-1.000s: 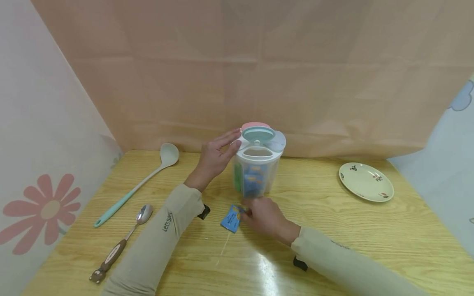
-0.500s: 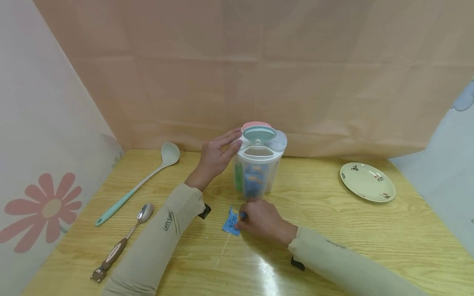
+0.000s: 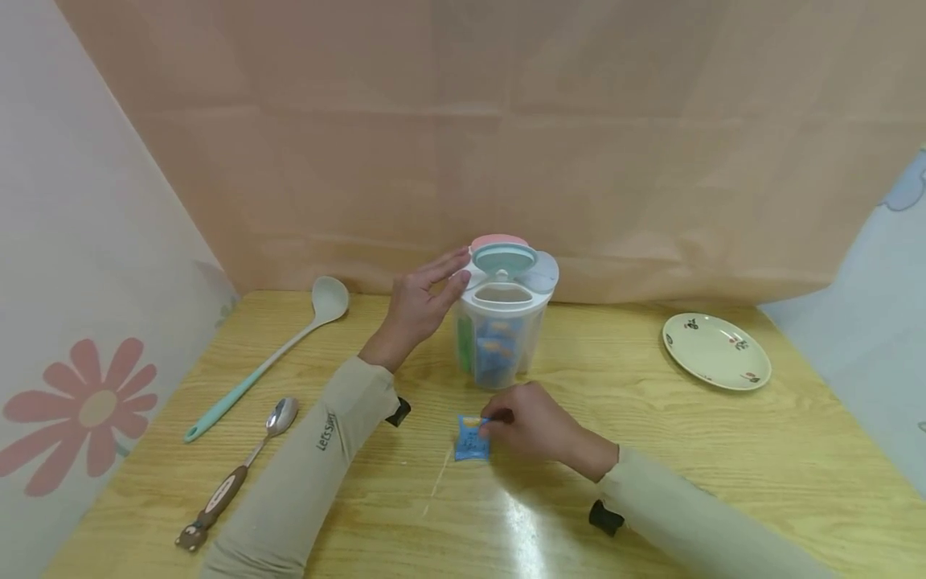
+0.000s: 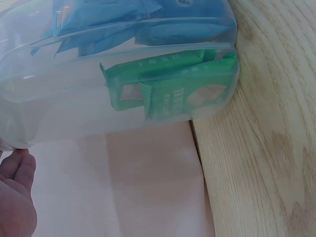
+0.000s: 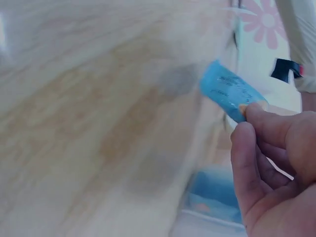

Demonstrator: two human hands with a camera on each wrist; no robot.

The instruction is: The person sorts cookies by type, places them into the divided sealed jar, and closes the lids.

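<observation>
The small blue sachet (image 3: pixel 472 438) sits pinched at its top edge between the thumb and fingertips of my right hand (image 3: pixel 531 422), just above the counter (image 3: pixel 723 466) near the middle and slightly toward the front edge, a little in front of the clear divided canister (image 3: pixel 501 338). I judge this to be the pick-up step: the sachet is gripped but not yet carried anywhere. The next move, as I read it, calls for lifting it cleanly and bringing it up to the canister's open top, where the teal flip lid (image 3: pixel 504 259) stands raised. My right hand is closed narrow on the sachet. My left hand (image 3: pixel 419 305) lies with relaxed, nearly straight fingers against the canister's upper left side, steadying it; blue and green sachets (image 4: pixel 173 98) show inside through the wall.
</observation>
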